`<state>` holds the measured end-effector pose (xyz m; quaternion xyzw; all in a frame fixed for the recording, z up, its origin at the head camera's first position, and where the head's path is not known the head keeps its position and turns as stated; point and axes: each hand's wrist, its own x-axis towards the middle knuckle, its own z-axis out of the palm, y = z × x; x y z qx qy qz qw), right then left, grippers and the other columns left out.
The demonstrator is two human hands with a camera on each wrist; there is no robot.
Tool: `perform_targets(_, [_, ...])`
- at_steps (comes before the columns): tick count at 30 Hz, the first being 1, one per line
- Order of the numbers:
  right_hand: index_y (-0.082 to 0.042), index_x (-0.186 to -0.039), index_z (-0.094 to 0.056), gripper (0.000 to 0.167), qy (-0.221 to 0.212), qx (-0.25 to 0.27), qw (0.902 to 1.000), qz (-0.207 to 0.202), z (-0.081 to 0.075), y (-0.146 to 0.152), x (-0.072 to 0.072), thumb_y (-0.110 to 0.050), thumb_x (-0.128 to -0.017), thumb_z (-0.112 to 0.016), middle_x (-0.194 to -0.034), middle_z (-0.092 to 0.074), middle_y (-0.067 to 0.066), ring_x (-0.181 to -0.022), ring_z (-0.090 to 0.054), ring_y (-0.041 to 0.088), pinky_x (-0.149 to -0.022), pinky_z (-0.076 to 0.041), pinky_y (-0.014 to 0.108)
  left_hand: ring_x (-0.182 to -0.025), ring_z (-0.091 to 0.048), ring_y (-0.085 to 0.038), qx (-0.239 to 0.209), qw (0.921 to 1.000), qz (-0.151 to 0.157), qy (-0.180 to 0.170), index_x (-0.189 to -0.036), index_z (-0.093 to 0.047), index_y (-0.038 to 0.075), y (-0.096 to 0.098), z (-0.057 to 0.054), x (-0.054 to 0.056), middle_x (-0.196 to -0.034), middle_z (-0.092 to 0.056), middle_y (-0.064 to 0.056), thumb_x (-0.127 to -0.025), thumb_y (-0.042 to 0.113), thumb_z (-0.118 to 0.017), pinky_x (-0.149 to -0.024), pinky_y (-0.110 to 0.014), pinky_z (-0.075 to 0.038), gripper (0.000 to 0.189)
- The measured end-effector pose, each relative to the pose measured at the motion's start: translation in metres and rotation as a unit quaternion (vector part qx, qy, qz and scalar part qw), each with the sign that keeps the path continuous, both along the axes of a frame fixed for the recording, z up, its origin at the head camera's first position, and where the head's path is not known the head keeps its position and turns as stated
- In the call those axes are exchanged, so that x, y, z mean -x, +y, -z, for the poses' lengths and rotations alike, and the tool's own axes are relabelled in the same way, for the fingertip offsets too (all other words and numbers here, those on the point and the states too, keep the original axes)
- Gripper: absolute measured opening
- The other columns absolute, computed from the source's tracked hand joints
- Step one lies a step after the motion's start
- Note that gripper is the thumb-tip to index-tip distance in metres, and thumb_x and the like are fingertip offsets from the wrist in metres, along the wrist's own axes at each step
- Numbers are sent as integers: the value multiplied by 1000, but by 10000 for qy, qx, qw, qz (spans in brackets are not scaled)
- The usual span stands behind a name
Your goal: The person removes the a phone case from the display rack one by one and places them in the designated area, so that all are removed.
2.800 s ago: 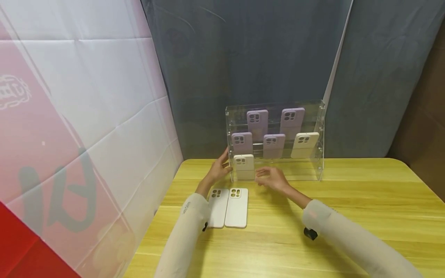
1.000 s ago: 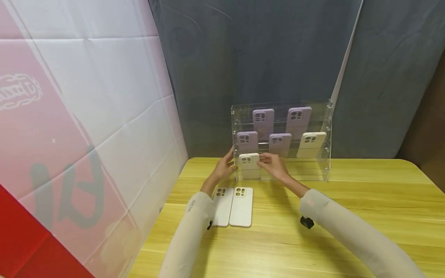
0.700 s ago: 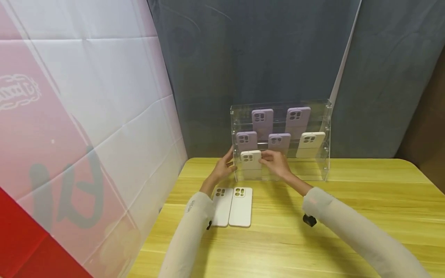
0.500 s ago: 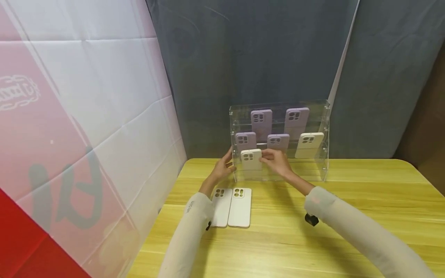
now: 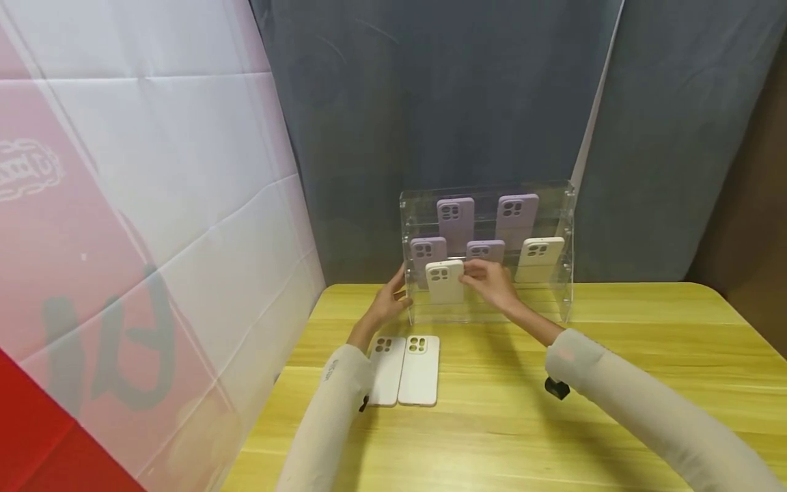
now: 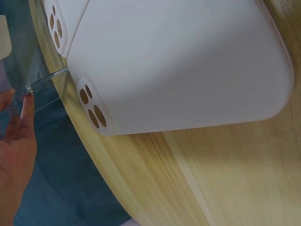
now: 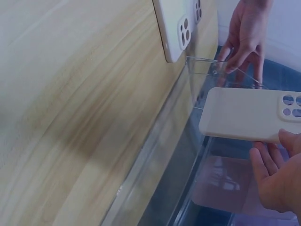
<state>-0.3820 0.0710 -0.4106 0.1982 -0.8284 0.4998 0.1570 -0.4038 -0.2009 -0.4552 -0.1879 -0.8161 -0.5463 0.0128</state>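
My right hand [image 5: 490,281] pinches the right edge of a cream-white phone case [image 5: 447,290], thumb in front, as the right wrist view also shows. The case stands out in front of the lower left of a clear acrylic display stand [image 5: 529,301], its camera cutouts at the top. My left hand [image 5: 386,304] grips the stand's left side panel, its thumb at the front edge and its fingers behind. On the stand's tiers lean several lilac phone cases [image 5: 456,229] and another cream case [image 5: 541,266]. One lilac case is partly covered by my right hand.
Two white phone cases [image 5: 420,376] lie side by side on the wooden table [image 5: 492,437], close to the left forearm. A grey curtain [image 5: 479,102] hangs behind the stand. To the left rises a white and pink printed sheet [image 5: 203,171].
My right hand has closed on the cream-white case and lifted it up and slightly right, out of its place on the lowest tier. The left hand stays at the stand's side.
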Motion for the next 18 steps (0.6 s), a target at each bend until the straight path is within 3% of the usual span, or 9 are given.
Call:
perform_targets(8, [7,-122,-70,32,95,-67,9999,95,-10,5,-6,-6,-93,-76,-114,-74,24,-101,-75,40,-91,-64,47,-142,-43,-50,-17,10000,-47,-21,-168,-13,17,-1,-1,-3,-166,-28,-25,-91,-20,-57,-114,-52,-48,96])
perform_targets(15, [8,-124,-69,34,40,38,10000,67,-14,12,-11,-6,-94,-76,-117,-73,25,-103,-74,40,-89,-64,46,-142,-42,-52,-63,9997,172,143,-168,-12,19,-3,0,-4,-165,-25,-29,-92,-20,-54,-113,-48,-49,94])
perform_targets(18, [8,-124,-69,34,59,28,9999,93,-15,15,-12,-6,-94,-76,-119,-72,26,-104,-74,41,-89,-64,45,-142,-42,-51,16,9999,111,96,-168,-11,20,-3,0,-4,-165,-26,-28,-93,-19,-55,-113,-48,-49,95])
